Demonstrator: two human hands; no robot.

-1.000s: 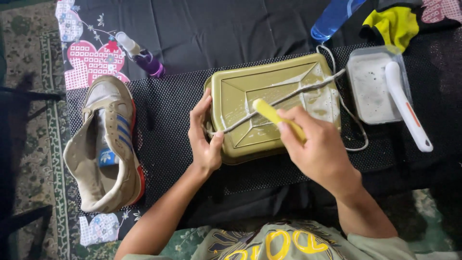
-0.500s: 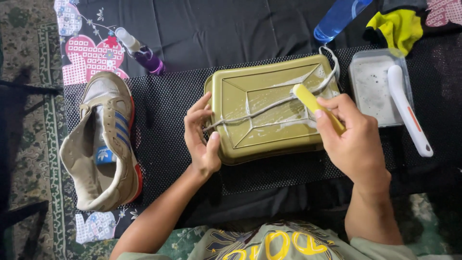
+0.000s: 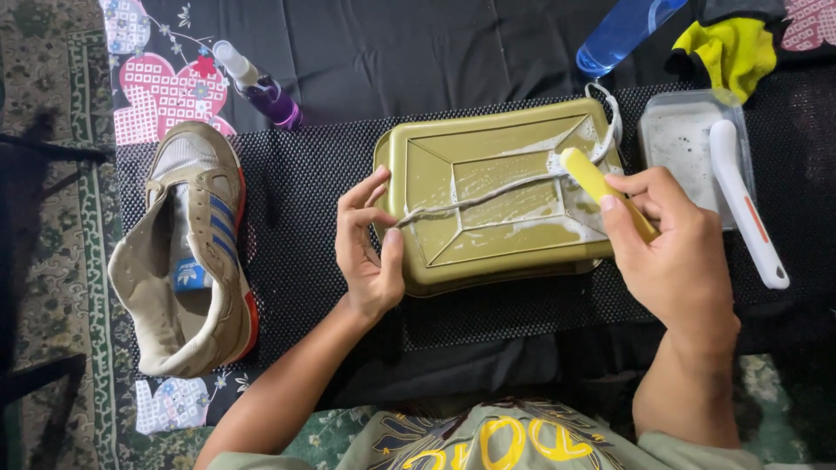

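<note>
An olive-green upturned tray [image 3: 435,252] lies on a black mesh mat. A wet white shoelace [image 3: 488,198] stretches across its soapy top. My left hand [image 3: 367,252] pins the lace's left end against the tray's left edge with thumb and fingers. My right hand [image 3: 675,252] grips a yellow-handled brush [image 3: 601,184], its head on the lace near the tray's far right corner, amid foam.
A beige sneaker [image 3: 187,252] without laces lies to the left. A purple spray bottle [image 3: 261,84] stands behind it. Right of the tray sits a clear container [image 3: 675,148] with a white brush [image 3: 747,204]. A blue bottle [image 3: 623,35] and yellow cloth [image 3: 727,48] lie at the back.
My right hand has drawn the yellow brush along the lace from the tray's middle toward its far right corner. My left hand stays pinning the lace's left end.
</note>
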